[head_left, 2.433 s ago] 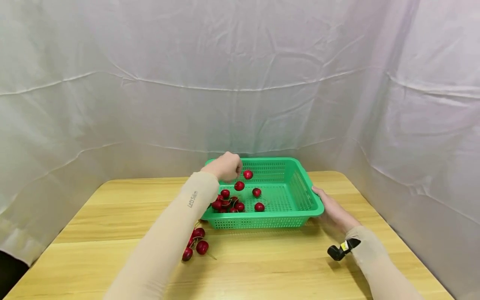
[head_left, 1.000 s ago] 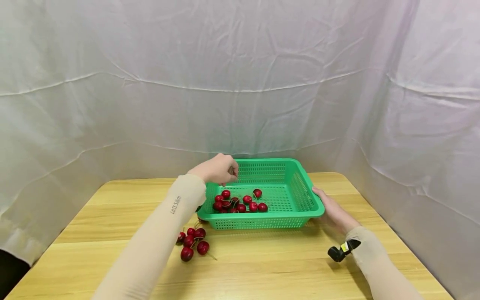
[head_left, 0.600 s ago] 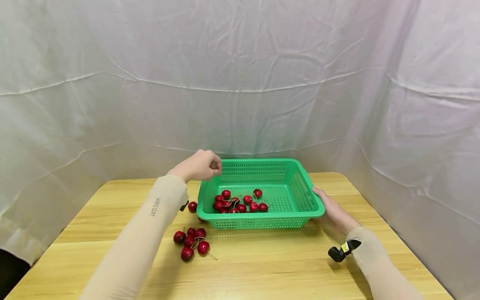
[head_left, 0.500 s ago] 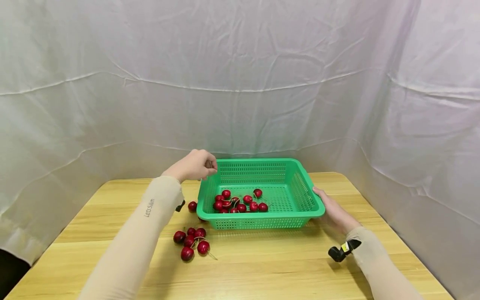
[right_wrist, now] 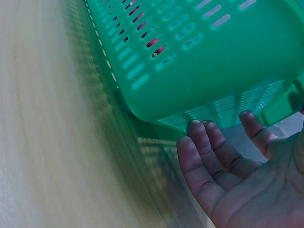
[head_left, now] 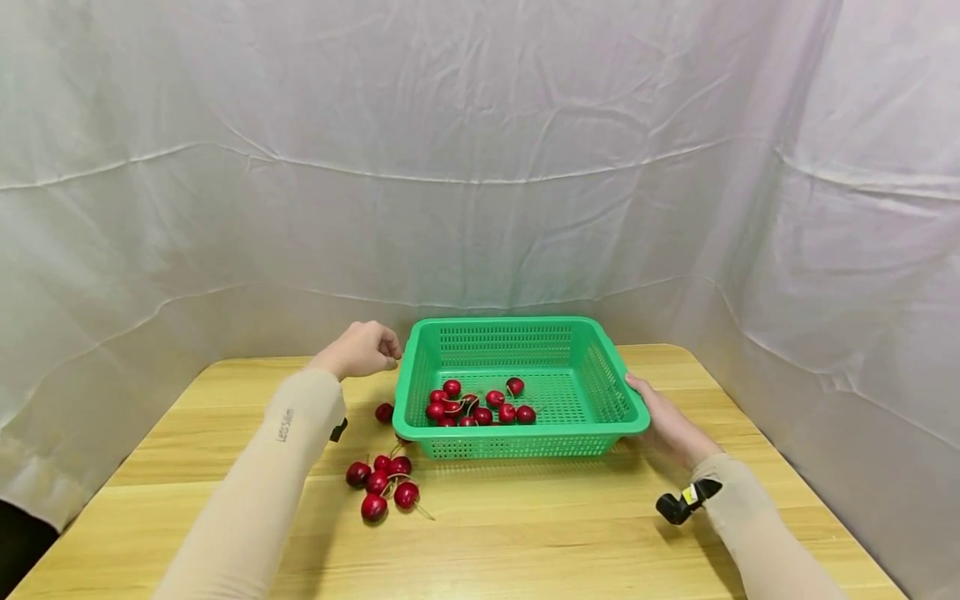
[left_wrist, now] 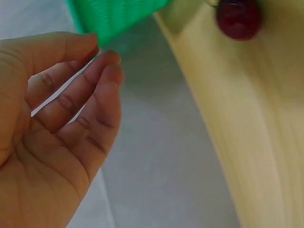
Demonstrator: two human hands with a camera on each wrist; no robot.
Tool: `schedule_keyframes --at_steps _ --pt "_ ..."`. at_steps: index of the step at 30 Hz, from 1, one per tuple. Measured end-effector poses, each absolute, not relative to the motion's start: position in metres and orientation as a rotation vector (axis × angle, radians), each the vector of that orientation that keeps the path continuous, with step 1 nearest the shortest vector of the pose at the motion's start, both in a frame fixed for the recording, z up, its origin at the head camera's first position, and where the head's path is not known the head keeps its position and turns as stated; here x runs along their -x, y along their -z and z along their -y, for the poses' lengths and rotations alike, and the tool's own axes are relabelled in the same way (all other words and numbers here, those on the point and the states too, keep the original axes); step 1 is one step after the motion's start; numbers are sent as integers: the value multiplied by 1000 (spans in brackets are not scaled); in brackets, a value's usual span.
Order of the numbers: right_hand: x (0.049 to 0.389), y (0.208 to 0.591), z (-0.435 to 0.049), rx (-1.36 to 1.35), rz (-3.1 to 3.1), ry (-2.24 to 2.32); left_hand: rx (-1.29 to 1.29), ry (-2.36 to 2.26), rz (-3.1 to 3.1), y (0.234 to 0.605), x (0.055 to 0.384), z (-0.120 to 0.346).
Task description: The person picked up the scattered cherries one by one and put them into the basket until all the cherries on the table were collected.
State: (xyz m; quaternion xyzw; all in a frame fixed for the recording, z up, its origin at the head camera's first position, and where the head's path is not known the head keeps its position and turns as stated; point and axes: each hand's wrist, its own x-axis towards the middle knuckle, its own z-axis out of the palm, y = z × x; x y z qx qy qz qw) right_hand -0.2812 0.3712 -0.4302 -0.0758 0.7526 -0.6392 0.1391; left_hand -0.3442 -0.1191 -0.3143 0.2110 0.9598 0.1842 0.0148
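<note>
My left hand (head_left: 360, 348) hovers just left of the green plastic basket (head_left: 517, 429), fingers loosely bent. In the left wrist view nothing lies between thumb and fingers. My right hand (head_left: 660, 412) is at the basket's right end. In the right wrist view its nearly straight fingers (right_wrist: 190, 159) rest at the basket's slotted wall. Several dark red cherries (head_left: 482, 415) lie inside, mostly toward the left front. Another cherry (head_left: 384, 412) sits on the table beside the basket's left wall, below my left hand.
A cluster of several stemmed cherries (head_left: 378, 482) lies on the wooden table (head_left: 540, 533) in front of the basket's left corner. One more cherry (head_left: 402, 439) is partly hidden under that corner. Pale cloth (head_left: 480, 167) hangs behind and along the sides.
My left hand has let several cherries drop into the basket, then moved left and down, out past its left rim. My right hand has stayed at the basket's right end.
</note>
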Motion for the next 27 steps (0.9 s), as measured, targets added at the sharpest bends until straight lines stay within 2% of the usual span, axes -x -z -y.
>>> schedule_keyframes --at_steps 12,27 --pt "282 433 -371 230 -2153 1864 -740 -491 -2961 352 351 117" --pt "281 432 -371 241 -2173 1849 -646 -455 -2937 370 355 110"
